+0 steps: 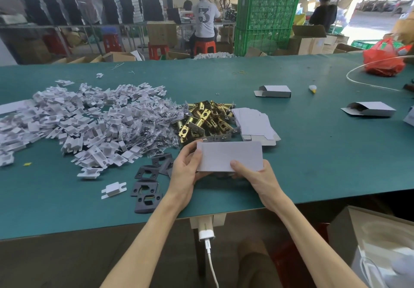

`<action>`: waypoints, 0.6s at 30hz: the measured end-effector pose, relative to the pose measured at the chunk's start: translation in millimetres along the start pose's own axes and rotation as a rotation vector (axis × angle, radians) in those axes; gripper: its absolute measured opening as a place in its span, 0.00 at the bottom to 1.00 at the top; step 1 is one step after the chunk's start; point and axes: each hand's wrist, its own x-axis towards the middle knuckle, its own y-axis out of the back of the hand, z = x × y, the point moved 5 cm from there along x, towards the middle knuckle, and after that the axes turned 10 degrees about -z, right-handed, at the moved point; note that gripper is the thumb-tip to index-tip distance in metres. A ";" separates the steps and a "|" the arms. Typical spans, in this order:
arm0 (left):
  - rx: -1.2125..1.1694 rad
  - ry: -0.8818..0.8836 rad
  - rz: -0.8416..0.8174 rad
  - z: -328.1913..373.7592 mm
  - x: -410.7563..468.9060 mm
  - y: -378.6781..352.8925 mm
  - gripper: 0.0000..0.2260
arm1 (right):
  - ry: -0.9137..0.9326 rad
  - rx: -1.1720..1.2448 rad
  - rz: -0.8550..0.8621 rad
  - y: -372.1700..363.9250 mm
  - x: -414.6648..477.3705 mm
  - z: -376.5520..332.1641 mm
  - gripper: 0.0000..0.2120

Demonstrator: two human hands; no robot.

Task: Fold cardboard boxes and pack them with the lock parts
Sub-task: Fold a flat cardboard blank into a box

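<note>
Gripping a flat, matte cardboard box, left hand, right hand, above green table

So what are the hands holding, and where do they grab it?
A white cardboard box. The left grip holds its left end; the right grip pinches its lower right edge, thumb on top.

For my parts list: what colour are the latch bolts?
The latch bolts are shiny brass-gold; the head view shows it.

Open green table right of the hands; brass latches, flat box blanks and dark plates crowd the left.
</note>
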 end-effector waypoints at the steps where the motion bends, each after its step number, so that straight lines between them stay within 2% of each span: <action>1: 0.011 -0.001 -0.004 0.0 -0.1 -0.4 0.16 | 0.003 -0.012 -0.001 -0.5 -0.1 -0.2 0.11; 6: -0.002 0.010 0.032 -2.2 -0.3 0.4 0.11 | 0.007 -0.044 0.002 -2.8 -0.7 0.4 0.06; 9: 0.006 0.014 0.036 -1.9 -0.6 -1.2 0.14 | 0.000 -0.039 0.004 -2.3 -0.8 0.3 0.06; 18: -0.107 0.052 0.024 1.4 -0.1 1.7 0.15 | -0.014 0.018 0.034 0.4 1.2 -1.4 0.19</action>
